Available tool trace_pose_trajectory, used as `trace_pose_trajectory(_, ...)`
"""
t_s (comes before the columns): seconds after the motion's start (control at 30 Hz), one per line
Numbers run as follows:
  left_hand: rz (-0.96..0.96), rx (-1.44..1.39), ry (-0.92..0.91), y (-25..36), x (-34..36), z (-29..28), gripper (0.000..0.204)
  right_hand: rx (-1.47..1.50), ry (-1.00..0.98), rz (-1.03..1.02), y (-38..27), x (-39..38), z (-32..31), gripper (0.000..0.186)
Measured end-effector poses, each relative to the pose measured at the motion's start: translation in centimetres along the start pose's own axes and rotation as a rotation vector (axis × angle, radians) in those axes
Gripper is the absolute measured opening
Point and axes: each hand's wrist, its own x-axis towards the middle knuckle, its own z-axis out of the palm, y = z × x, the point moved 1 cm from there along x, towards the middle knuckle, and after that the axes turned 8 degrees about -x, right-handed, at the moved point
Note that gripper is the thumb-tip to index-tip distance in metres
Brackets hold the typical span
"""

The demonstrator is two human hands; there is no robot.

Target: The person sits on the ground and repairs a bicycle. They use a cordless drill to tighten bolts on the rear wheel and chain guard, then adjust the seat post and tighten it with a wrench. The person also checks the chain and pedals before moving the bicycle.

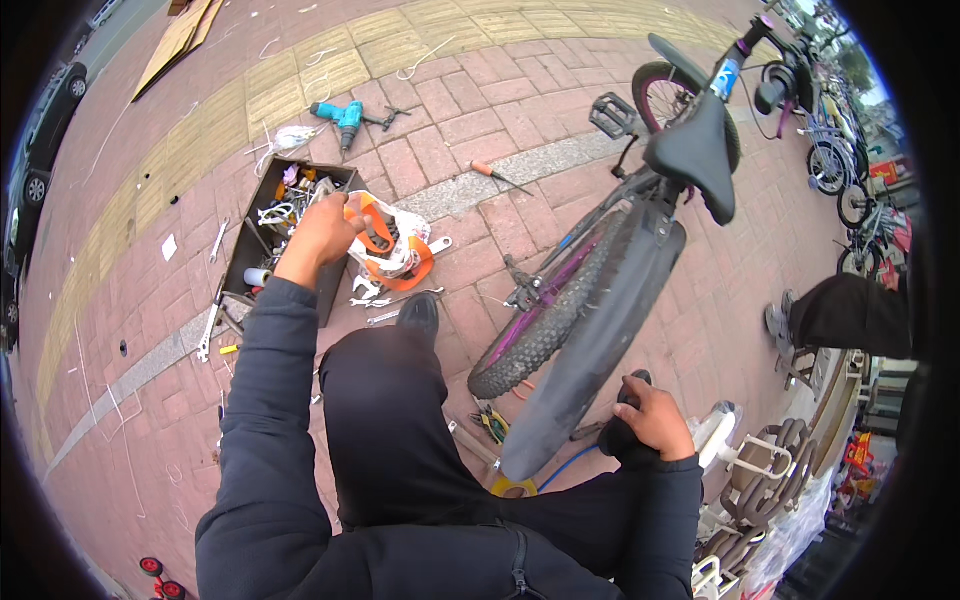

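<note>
My left hand [328,225] reaches over a dark toolbox [243,255] full of mixed tools, at the edge of a white-and-orange bag [405,250]; its fingers are curled, and what they hold is unclear. My right hand [650,418] lies with bent fingers against a black shape [625,435], perhaps my shoe; any held item is hidden. In front of me a bicycle with a fat knobby tire [540,330] and loose-looking grey mudguard [590,370] stands tilted. Wrenches [208,330], a teal drill [348,122] and an orange-handled screwdriver [483,169] lie on the paving.
Parked cars [42,150] line the far left, near flattened cardboard [172,55]. At right, another person's dark-clad leg [840,312] is near parked bicycles [830,160] and cream metal parts with coils [760,455]. My shod foot [418,315] rests beside the toolbox.
</note>
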Motion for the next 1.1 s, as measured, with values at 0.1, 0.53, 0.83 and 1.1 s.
trace_pose_trajectory(0.1, 0.290, -0.118, 0.107, 8.1, -3.8, -3.9, 0.060, -0.038, -0.053, 0.010, 0.5, -0.5, 0.6, 0.058)
trace_pose_trajectory(0.53, 0.489, -0.317, -0.487, 23.2, -17.3, 7.5, 0.085, -0.068, 0.027, -0.148, 0.7, 0.3, 2.0, 0.059)
trace_pose_trajectory(0.83, 0.176, -0.782, -0.677, 20.3, -12.0, 2.9, 0.055, -0.127, 0.024, -0.153, 0.5, -0.2, 1.5, 0.055)
trace_pose_trajectory(1.1, 0.220, -0.543, -0.703, 20.0, -11.3, 3.6, 0.051, -0.141, -0.011, -0.181, -0.7, 0.2, 1.4, 0.054)
